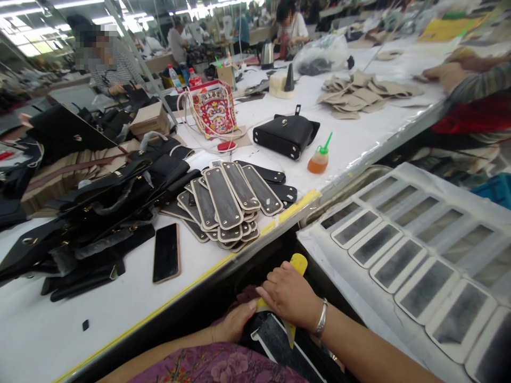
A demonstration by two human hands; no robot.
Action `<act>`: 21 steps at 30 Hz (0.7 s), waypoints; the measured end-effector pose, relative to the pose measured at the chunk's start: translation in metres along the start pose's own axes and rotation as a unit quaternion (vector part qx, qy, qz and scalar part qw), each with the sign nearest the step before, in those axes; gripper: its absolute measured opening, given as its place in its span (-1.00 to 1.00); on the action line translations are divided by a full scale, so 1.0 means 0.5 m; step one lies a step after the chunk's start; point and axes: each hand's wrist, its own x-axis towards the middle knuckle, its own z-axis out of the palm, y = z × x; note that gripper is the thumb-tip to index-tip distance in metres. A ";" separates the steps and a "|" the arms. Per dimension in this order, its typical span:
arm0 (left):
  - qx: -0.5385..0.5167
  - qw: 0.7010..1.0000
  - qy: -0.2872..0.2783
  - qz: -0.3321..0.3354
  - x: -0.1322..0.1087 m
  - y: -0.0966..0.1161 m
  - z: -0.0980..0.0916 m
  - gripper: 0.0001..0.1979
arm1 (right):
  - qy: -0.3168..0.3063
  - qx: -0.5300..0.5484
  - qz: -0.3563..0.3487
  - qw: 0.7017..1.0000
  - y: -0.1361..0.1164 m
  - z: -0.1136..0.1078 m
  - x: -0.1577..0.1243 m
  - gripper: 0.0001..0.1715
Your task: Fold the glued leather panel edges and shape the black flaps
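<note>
My right hand (291, 295), with a bracelet at the wrist, is closed over a yellow thing (299, 263). A rounded end of it sticks out past the knuckles and a pointed part shows below the palm; its kind is unclear. My left hand (238, 321) lies close beside it, thumb touching the black leather piece (275, 340) on my lap; most of its fingers are hidden. That piece carries a dark panel with white edges. On the table ahead lies a pile of dark bag base panels (223, 198) with pale rims and metal studs.
A phone (166, 252) and black bags (99, 213) are on the table's left. Farther back stand a black bag (284, 134), a glue bottle (318, 158) and a red gift bag (215, 109). At right, a white board (319, 242) holds pale-rimmed panels. A co-worker's hands (451, 72) work at upper right.
</note>
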 end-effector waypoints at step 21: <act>-0.106 0.989 -0.106 -0.014 0.028 0.083 -0.016 -0.39 | -0.059 -0.018 0.261 0.963 -0.070 0.004 -0.087 -0.61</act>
